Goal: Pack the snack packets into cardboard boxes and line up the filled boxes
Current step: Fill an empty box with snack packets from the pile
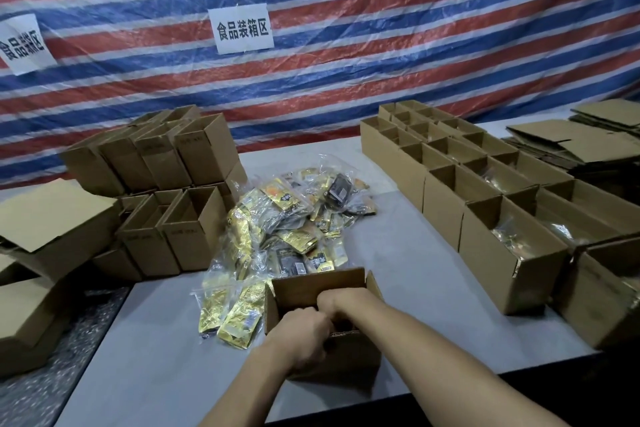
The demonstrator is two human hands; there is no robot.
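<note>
You are reaching both hands into the open cardboard box (311, 286) at the table's (156, 357) near edge; your left hand (304, 333) and right hand (334, 302) are curling down inside it, and I cannot tell whether they are gripping anything. The snack packets (287, 229) are lying heaped just behind the box; filled boxes (485, 215) are standing in rows to your right.
</note>
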